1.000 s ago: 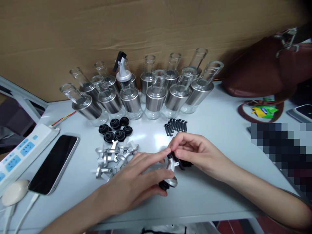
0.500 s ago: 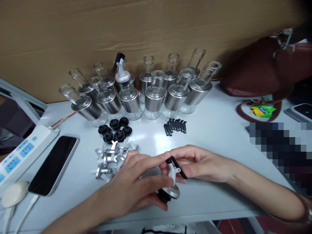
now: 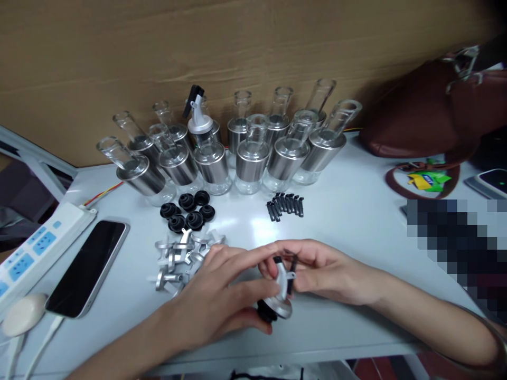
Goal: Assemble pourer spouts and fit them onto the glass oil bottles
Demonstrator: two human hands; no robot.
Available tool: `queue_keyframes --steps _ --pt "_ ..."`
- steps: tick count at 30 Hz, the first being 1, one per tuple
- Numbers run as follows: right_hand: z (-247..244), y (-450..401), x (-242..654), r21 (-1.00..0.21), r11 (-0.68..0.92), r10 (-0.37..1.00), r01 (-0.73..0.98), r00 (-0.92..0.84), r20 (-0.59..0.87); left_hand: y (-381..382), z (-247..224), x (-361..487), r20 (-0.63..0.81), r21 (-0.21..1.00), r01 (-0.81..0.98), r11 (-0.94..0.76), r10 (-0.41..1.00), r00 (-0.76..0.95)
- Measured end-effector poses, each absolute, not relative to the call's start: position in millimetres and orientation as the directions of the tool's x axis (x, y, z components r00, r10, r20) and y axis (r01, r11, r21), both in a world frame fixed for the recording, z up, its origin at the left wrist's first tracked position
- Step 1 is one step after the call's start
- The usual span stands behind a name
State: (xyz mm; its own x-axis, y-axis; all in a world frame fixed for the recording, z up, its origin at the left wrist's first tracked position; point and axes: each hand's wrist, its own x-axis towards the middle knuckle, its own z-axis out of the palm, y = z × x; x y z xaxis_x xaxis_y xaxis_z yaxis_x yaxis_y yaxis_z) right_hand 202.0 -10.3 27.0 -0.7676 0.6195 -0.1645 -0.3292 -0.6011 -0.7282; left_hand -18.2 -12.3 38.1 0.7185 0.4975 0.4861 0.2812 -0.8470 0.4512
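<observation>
Pinching the silver spout [image 3: 282, 281] in my left hand [image 3: 227, 282], I've just swung the black lever [image 3: 292, 277], pinched in my right hand [image 3: 336, 272], off its black tip [image 3: 278, 259].

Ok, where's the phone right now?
Head view, far left on the table: the phone lies screen up between the white power strip and the pile of silver spout pieces.

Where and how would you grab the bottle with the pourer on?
Probably around the metal sleeve, from the near side: it is broad and round. The bottle stands upright in the front row, neighbours close on both sides and behind, and the pourer tops its neck.
</observation>
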Motion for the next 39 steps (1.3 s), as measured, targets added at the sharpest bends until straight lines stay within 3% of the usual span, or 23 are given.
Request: queue_keyframes --steps 6,12,17,21,26,30,33,35,39 --pt "28 -12 198 -0.794 -0.518 0.652 -0.319 -0.747 -0.126 -15 31 -20 0.51 0.384 0.365 -0.848 0.524 0.682" --pt "24 -16 196 -0.633 -0.645 0.642 -0.429 -0.753 -0.145 -15 33 -20 0.481 0.349 0.415 -0.84 0.541 0.69" --pt "21 -14 196 -0.687 -0.596 0.675 -0.415 -0.723 -0.149 -14 39 -18 0.489 0.256 0.431 -0.865 0.501 0.714" --pt "24 -11 195 -0.724 -0.501 0.777 -0.475 -0.616 -0.133 -14 40 -20 0.497 0.282 0.436 -0.855 0.519 0.696" --pt "28 -9 197 -0.757 -0.411 0.833 -0.508 -0.546 -0.086 -11 33 -28 0.586 0.355 0.441 -0.824 0.564 0.582" --pt "28 -8 198 -0.79 -0.375 0.84 -0.486 -0.539 -0.067 2 34 -35 0.735 0.484 0.426 -0.765 0.619 0.276" --pt "30 -9 197 -0.797 -0.368 0.844 -0.478 -0.532 -0.071 23 41 -37 0.74 0.554 0.425 -0.716 0.657 0.143" --pt "33 -9 197 -0.796 -0.37 0.854 -0.478 -0.513 -0.089 44 48 -36 0.724 0.534 0.482 -0.695 0.67 0.163" --pt "38 -9 199 -0.788 -0.381 0.875 -0.485 -0.464 -0.138 81 67 -24 0.772 0.376 0.581 -0.722 0.591 0.235"
